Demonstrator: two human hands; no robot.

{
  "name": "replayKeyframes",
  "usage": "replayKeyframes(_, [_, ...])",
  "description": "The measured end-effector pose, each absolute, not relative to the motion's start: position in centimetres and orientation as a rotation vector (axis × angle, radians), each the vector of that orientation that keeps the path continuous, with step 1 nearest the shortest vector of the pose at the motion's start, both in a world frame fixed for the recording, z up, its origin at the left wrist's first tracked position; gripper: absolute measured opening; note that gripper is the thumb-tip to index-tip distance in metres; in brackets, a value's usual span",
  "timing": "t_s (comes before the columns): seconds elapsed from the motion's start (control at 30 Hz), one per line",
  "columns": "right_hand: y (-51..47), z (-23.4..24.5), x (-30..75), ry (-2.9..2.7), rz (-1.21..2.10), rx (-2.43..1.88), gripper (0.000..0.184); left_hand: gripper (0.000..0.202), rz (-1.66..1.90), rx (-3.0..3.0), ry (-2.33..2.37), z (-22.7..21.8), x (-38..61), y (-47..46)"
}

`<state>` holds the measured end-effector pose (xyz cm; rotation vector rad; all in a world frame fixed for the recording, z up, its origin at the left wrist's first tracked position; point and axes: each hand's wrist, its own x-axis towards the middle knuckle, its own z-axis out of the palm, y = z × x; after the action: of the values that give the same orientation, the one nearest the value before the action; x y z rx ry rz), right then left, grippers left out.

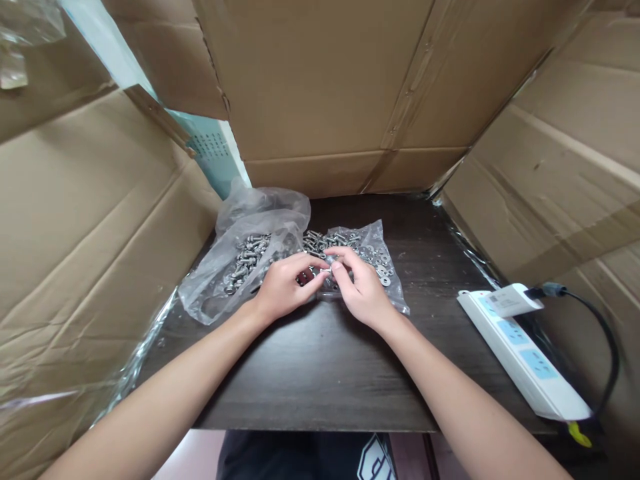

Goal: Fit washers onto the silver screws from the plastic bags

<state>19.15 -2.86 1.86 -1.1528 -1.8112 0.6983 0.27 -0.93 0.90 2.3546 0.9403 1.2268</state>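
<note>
Where fingers [314,285] meet, small, silvery fastener [327,270]

A white power strip [523,360] with light blue sockets lies on the right side of the dark bench [320,373]. At its far end is a white adapter [515,301], from which a black cable [614,347] curves. Brown cardboard panels [320,87] stand behind and at both sides. At left, a pale blue surface [213,143] carries small writing.

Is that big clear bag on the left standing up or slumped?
Slumped: the clear bag lies in loose wrinkles on the dark table, metal bolts showing within its outline. Whether all sit inside, I cannot tell.
</note>
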Motion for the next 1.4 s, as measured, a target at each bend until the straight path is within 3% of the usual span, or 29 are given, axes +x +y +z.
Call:
replayKeyframes(0.67, [-3.02, 2.12, 19.15, -1.816, 0.713, -1.143, 0.037, 0.013, 1.181, 2.334, 0.955, 0.41, 0.09, -0.6])
replayKeyframes(0.9, [-2.7, 2.29, 19.48, -1.819, 0.771, -1.197, 0.024, 0.01, 1.198, 2.366, 0.963, 0.63, 0.0, -0.71])
replayKeyframes(1.0, [-2.69, 2.4, 19.57, -1.786, 0.72, -1.178, 0.026, 0.009, 1.218, 2.371, 0.966, 0.81, -0.03, -0.74])
replayKeyframes(1.1, [-2.79, 2.44, 19.51, -1.787, 0.71, -1.114, 0.04, 0.009, 1.23, 2.382, 0.936, 0.9, -0.02, -0.76])
replayKeyframes(1.27, [-2.89, 2.55, 19.5, -1.746, 0.729, -1.195, 0.031, 0.009, 1.219, 2.375, 0.938, 0.9, -0.04, -0.73])
replayKeyframes(1.4, [-2.86, 2.59, 19.42, -1.802, 0.705, -1.134, 0.049, 0.01, 1.235, 2.386, 0.894, 0.75, -0.06, -0.69])
